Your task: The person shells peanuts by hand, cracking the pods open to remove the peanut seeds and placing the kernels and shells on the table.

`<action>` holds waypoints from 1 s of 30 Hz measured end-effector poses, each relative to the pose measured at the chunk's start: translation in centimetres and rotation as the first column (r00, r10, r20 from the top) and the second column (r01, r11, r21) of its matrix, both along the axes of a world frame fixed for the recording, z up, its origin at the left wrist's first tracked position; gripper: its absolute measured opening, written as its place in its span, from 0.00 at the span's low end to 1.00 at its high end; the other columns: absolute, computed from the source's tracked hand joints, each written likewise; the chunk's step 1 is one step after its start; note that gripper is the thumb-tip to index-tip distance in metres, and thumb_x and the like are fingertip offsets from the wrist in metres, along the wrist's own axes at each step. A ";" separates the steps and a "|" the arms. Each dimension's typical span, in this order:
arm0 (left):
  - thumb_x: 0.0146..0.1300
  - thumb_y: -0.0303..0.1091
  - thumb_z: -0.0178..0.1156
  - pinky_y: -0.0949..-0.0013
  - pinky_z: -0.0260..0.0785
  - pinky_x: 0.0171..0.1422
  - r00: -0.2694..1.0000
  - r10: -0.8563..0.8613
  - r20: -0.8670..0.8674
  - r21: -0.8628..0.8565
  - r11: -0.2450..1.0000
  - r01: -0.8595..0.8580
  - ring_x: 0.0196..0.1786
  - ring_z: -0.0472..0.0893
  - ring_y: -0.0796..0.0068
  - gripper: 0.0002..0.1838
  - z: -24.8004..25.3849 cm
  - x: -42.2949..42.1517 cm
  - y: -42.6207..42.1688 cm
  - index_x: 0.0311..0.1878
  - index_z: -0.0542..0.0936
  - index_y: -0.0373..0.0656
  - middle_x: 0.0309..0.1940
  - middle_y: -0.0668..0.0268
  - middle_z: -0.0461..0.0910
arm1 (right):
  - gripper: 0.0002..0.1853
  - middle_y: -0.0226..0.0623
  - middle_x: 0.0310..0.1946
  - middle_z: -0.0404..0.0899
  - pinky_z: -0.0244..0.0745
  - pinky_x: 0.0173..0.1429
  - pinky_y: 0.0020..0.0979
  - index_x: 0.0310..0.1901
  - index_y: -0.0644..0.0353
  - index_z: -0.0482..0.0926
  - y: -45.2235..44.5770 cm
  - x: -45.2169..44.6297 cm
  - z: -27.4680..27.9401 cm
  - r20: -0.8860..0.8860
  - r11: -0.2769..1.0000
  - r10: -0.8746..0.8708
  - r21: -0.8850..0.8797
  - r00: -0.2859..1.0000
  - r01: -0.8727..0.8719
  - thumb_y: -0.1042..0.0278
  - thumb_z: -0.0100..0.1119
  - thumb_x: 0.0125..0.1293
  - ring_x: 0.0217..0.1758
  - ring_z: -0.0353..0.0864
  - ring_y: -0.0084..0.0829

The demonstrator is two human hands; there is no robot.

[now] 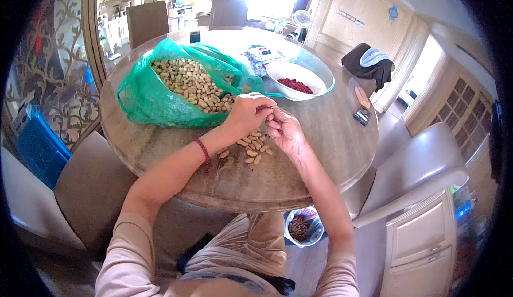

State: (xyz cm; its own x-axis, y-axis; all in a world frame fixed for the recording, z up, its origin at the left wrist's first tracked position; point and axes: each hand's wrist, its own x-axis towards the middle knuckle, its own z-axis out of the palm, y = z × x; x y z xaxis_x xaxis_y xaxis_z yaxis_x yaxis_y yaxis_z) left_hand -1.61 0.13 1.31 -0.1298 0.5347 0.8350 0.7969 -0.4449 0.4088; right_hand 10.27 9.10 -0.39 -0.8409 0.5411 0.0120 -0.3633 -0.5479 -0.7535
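Observation:
My left hand [249, 114] and my right hand [286, 130] meet over the table, fingertips pinched together on a small peanut [272, 109] that the fingers mostly hide. Both hands are closed. Beneath them lies a loose pile of unshelled peanuts [255, 146] on the wood. To the left, an open green plastic bag [141, 96] is full of peanuts in their shells. Beyond my hands stands a white bowl [319, 84] with red-skinned peanut kernels [295, 85] in it.
The round wooden table [342, 152] also bears a dark jar [195, 36], a plastic packet [263, 55] and a dark phone-like object [362, 116]. Below its edge, a lined bin [315, 230] holds shells. Chairs [414, 160] surround the table.

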 end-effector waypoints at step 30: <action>0.47 0.26 0.63 0.79 0.68 0.31 0.995 -0.066 0.071 -0.286 0.954 0.084 0.28 0.74 0.85 0.05 0.6 0.8 -0.4 0.28 0.77 0.39 0.28 0.69 0.77 | 0.11 0.23 0.19 0.64 0.44 0.13 0.17 0.35 0.62 0.75 -0.9 0.3 0.7 0.098 0.999 -0.032 0.038 0.995 0.028 0.68 0.42 0.68 0.14 0.54 0.12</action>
State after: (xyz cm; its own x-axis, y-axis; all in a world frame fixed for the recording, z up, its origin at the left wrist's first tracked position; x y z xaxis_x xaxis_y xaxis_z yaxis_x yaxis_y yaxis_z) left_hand -0.81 -0.29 1.94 -0.1247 0.7618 0.6357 0.7360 -0.3586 0.5742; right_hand 10.53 8.25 0.29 -0.8223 0.5669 -0.0500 -0.3021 -0.5092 -0.8059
